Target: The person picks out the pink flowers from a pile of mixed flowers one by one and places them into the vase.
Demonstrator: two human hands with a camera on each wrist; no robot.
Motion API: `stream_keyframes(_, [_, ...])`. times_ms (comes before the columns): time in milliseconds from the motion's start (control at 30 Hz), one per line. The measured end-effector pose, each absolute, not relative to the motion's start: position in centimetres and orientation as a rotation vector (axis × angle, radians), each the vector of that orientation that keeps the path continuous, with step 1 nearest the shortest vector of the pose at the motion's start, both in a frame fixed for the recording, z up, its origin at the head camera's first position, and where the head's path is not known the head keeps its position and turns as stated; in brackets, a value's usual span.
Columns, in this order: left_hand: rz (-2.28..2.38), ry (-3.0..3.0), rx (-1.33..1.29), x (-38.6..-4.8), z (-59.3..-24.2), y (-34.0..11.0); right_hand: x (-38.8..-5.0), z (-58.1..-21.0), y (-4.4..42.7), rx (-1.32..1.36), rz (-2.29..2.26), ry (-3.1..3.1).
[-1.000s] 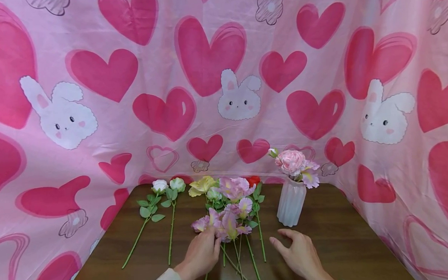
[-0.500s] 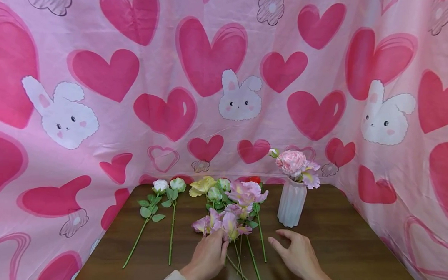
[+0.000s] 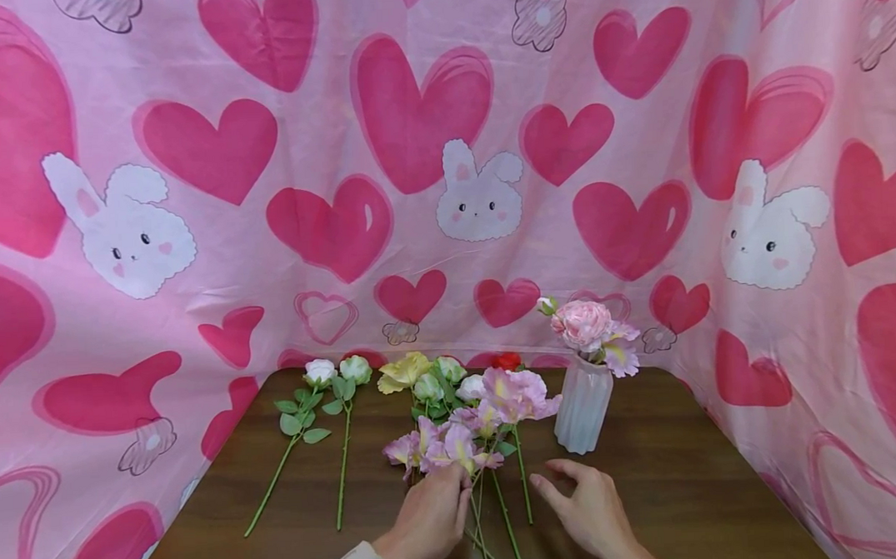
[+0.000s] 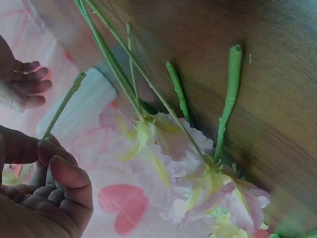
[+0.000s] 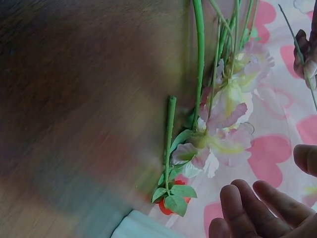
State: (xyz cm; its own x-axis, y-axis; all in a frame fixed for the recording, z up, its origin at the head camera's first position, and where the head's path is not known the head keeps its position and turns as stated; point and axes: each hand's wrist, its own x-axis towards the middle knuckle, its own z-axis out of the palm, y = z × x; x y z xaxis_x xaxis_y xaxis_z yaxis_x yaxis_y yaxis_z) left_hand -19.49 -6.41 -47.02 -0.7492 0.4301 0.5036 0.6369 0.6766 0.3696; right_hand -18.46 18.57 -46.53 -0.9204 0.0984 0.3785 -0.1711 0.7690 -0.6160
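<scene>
My left hand (image 3: 431, 514) pinches a thin green stem (image 4: 63, 106), whose lower end sticks out past the fingers in the left wrist view. The pink-purple flower (image 3: 519, 393) at the centre right appears to belong to it. Beneath and beside that hand, more pink-purple flowers (image 3: 455, 450) lie with their stems crossing toward the table's near edge. My right hand (image 3: 589, 507) hovers to the right of the stems, fingers apart and holding nothing. Beyond it a white ribbed vase (image 3: 583, 411) stands upright with a pink bloom (image 3: 583, 324), a small bud and a purple flower.
Two white-green roses (image 3: 320, 373) with stems lie at the left of the brown table (image 3: 675, 486). A yellow flower (image 3: 404, 371), white roses (image 3: 428, 387) and a red flower (image 3: 507, 361) lie at the back centre. A heart-patterned cloth (image 3: 409, 256) hangs behind.
My left hand has moved right with the stem, and the upper pink-purple flower has shifted right toward the vase, uncovering white roses. My right hand has barely moved.
</scene>
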Motion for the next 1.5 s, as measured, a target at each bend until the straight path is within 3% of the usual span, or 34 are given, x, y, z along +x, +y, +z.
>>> stream_keyframes(1500, [-0.841, -2.564, -0.983, -19.0, -46.7, -3.0, -18.7, -45.4, 15.4, 0.126, 1.481, -2.123])
